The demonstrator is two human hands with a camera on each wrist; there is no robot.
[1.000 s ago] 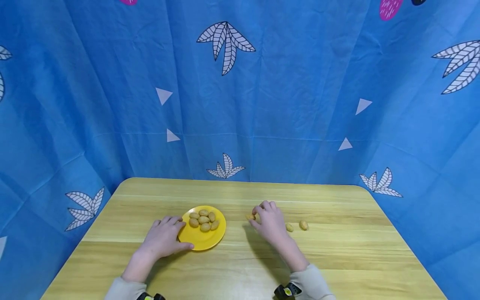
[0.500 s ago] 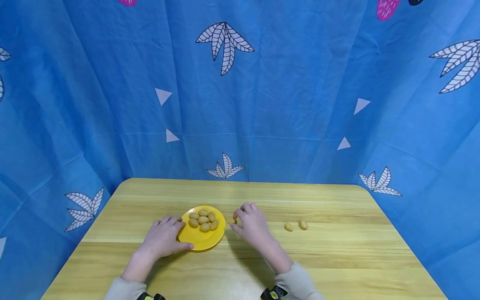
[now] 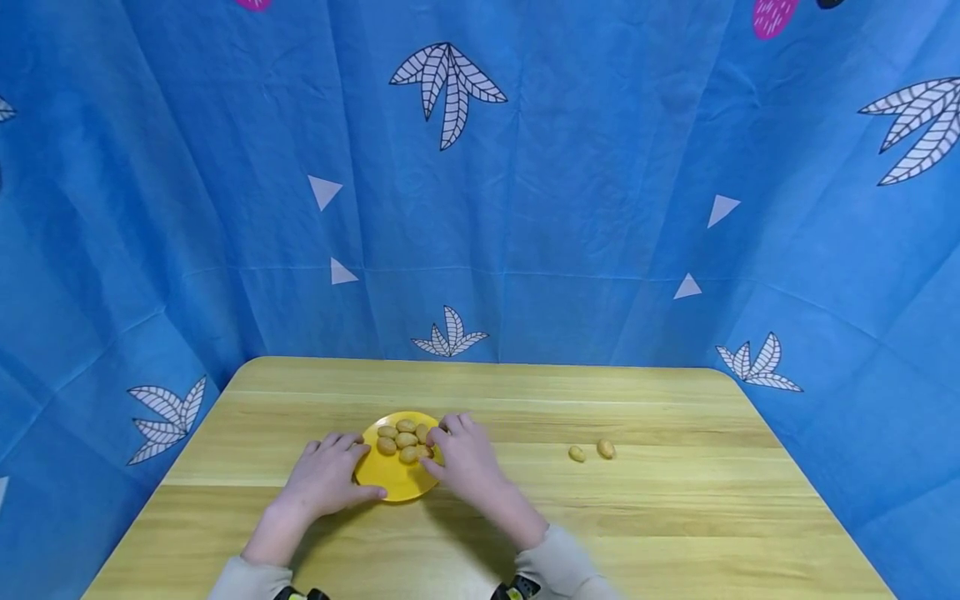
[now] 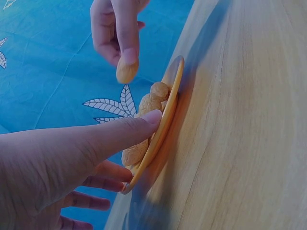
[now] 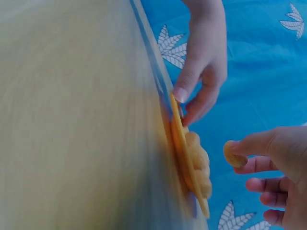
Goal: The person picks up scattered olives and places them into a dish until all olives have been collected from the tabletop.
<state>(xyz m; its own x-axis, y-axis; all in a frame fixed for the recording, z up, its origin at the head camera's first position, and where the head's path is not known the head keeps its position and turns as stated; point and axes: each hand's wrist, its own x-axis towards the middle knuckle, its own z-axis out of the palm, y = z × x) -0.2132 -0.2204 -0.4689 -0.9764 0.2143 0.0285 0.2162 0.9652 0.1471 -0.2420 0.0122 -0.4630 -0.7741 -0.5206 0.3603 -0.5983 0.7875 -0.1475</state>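
Observation:
A yellow plate (image 3: 397,483) on the table bears several small tan, nut-like pieces (image 3: 407,440). My left hand (image 3: 322,479) grips the plate's left rim, its thumb on the near side. In the left wrist view, that thumb lies over the edge of the plate (image 4: 165,129). Over the plate's right side is my right hand (image 3: 468,462). Between its thumb and finger the right wrist view shows a pinched nut-like piece (image 5: 235,154), held above the plate (image 5: 178,139) and apart from the pieces on it.
Two loose nut-like pieces lie on the table to the right, a smaller one (image 3: 577,454) and a larger one (image 3: 606,449). Behind the wooden table (image 3: 675,500) hangs a blue patterned cloth (image 3: 585,167).
My right hand has moved left from between the plate and the loose pieces to over the plate, carrying its pinched piece. The left hand and the plate have stayed in place.

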